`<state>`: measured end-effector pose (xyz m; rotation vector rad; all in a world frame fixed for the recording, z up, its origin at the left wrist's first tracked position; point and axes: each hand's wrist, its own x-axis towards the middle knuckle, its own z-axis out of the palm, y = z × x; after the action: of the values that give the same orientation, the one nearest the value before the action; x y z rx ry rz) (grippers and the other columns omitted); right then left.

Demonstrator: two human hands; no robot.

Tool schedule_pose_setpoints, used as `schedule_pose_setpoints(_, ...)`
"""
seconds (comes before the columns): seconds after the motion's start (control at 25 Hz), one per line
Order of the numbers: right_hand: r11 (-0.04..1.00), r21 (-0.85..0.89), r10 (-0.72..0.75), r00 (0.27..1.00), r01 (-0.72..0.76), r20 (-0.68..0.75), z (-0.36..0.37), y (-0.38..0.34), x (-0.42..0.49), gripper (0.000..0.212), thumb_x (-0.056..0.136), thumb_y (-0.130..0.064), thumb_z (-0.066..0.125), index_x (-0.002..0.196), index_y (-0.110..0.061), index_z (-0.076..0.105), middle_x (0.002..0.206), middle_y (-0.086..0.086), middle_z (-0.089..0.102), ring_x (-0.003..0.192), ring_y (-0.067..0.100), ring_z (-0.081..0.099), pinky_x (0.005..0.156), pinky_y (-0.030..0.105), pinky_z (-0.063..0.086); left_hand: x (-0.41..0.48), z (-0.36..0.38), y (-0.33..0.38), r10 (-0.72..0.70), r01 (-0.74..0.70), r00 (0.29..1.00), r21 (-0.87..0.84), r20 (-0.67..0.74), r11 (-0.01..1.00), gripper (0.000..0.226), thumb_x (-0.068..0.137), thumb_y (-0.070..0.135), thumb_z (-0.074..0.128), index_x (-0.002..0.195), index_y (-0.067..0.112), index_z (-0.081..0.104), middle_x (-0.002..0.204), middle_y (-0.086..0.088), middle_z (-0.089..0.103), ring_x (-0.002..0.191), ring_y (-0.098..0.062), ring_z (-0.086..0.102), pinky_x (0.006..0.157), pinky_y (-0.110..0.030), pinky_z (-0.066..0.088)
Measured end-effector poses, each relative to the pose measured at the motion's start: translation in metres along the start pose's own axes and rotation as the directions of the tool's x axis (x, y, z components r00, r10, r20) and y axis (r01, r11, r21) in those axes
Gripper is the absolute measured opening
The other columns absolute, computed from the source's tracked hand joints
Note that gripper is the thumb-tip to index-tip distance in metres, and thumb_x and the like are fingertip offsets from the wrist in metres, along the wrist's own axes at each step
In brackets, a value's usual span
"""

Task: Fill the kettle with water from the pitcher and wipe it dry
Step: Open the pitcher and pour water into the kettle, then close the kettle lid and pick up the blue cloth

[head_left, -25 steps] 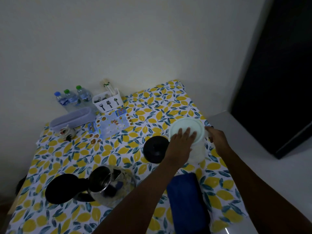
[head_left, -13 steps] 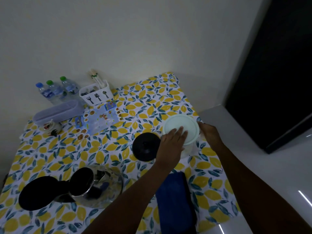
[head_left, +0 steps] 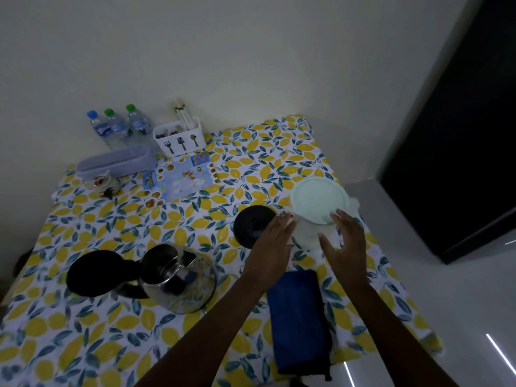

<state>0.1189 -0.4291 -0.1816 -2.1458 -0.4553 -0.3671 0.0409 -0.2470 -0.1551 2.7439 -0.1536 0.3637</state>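
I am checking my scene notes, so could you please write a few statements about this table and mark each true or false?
1. The steel kettle stands open, with no lid on it. True.
2. The folded blue cloth lies draped over the kettle. False: it lies flat on the lemon-print tablecloth.
3. The translucent pitcher still carries its pale green lid. True.
4. Four water bottles stand by the wall. False: three.

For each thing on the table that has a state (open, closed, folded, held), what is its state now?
kettle: open, lid off
kettle lid: lying on the tablecloth, apart from the kettle
pitcher: lid on, upright
blue cloth: folded, untouched
left hand: against the pitcher's side
right hand: open, at the pitcher
water bottles: capped
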Motion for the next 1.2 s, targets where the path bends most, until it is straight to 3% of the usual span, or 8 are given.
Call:
schedule_pose_setpoints(0.32,0.972,-0.053,-0.193,0.900,0.231,0.390,0.080,-0.097,-0.059,0.085,0.079,-0.056,0.062,0.147,-0.014,0.032,0.154,0.005,0.032,0.143,0.023,0.028,0.110,0.049,0.036,-0.121,-0.069,-0.066,-0.296,0.295,0.954,-0.022,-0.057,0.955,0.054,0.099,0.025,0.045,0.149,0.021,0.024,0.158,-0.001,0.023,0.147,-0.019,0.014,0.120,-0.039,0.020)
schedule_pose_setpoints(0.6,0.956,0.008,-0.233,0.746,0.292,0.624,0.153,-0.173,-0.087,0.096,0.079,-0.053,0.067,0.152,-0.017,0.014,0.160,0.002,0.014,0.148,0.019,0.008,0.118,0.047,0.018,-0.194,-0.138,-0.118,-0.389,0.439,0.872,0.126,-0.297,0.889,0.043,0.093,0.012,0.057,0.135,0.010,0.049,0.149,-0.012,0.041,0.144,-0.031,0.024,0.114,-0.053,0.030)
schedule_pose_setpoints(0.72,0.970,0.012,-0.193,0.747,0.241,0.636,0.171,-0.193,-0.092,0.104,0.071,-0.046,0.078,0.150,-0.009,0.019,0.159,0.010,0.022,0.146,0.024,0.020,0.117,0.043,0.025,-0.219,-0.154,-0.132,-0.541,0.596,0.700,-0.036,-0.465,0.802,0.051,0.091,0.012,0.060,0.139,0.010,0.042,0.154,-0.016,0.027,0.145,-0.035,0.017,0.113,-0.050,0.029)
schedule_pose_setpoints(0.8,0.986,0.005,-0.131,0.753,0.167,0.645,0.178,-0.198,-0.095,0.105,0.070,-0.043,0.080,0.150,-0.009,0.021,0.158,0.010,0.023,0.145,0.025,0.023,0.114,0.041,0.029,-0.232,-0.158,-0.135,-0.739,0.639,0.526,-0.378,-0.420,0.670,0.068,0.093,0.020,0.059,0.149,0.011,0.021,0.158,-0.016,0.019,0.144,-0.033,0.022,0.110,-0.048,0.037)
schedule_pose_setpoints(0.84,0.992,0.007,-0.103,0.759,0.128,0.643,0.180,-0.200,-0.097,0.104,0.069,-0.040,0.081,0.149,-0.010,0.021,0.157,0.011,0.024,0.144,0.025,0.025,0.113,0.042,0.031,-0.237,-0.158,-0.136,-0.788,0.619,0.505,-0.489,-0.353,0.615,0.074,0.094,0.025,0.057,0.151,0.012,0.011,0.158,-0.014,0.021,0.140,-0.032,0.032,0.106,-0.048,0.043)
schedule_pose_setpoints(0.96,0.996,0.017,-0.080,0.790,0.089,0.608,0.179,-0.205,-0.097,0.100,0.067,-0.033,0.084,0.145,-0.009,0.028,0.150,0.013,0.033,0.135,0.028,0.037,0.103,0.040,0.040,-0.238,-0.158,-0.138,-0.717,0.522,0.607,-0.509,-0.342,0.685,0.071,0.096,0.027,0.055,0.151,0.018,0.011,0.153,-0.009,0.035,0.125,-0.025,0.053,0.096,-0.039,0.050)
schedule_pose_setpoints(1.08,0.993,0.076,-0.115,0.801,0.087,0.587,0.174,-0.208,-0.100,0.089,0.066,-0.030,0.085,0.138,-0.009,0.037,0.137,0.014,0.043,0.122,0.029,0.048,0.090,0.029,0.040,-0.218,-0.157,-0.141,-0.531,0.419,0.783,-0.356,-0.324,0.835,0.056,0.097,0.016,0.053,0.147,0.016,0.028,0.153,-0.006,0.035,0.135,-0.020,0.041,0.108,-0.037,0.041)
schedule_pose_setpoints(1.2,0.988,0.100,-0.153,0.813,0.117,0.562,0.170,-0.208,-0.103,0.082,0.070,-0.031,0.083,0.135,-0.010,0.038,0.135,0.014,0.045,0.119,0.028,0.050,0.087,0.022,0.035,-0.197,-0.148,-0.142,-0.351,0.338,0.930,-0.123,-0.106,0.933,0.052,0.096,0.005,0.049,0.145,0.018,0.035,0.158,-0.006,0.023,0.145,-0.027,0.022,0.115,-0.044,0.032)
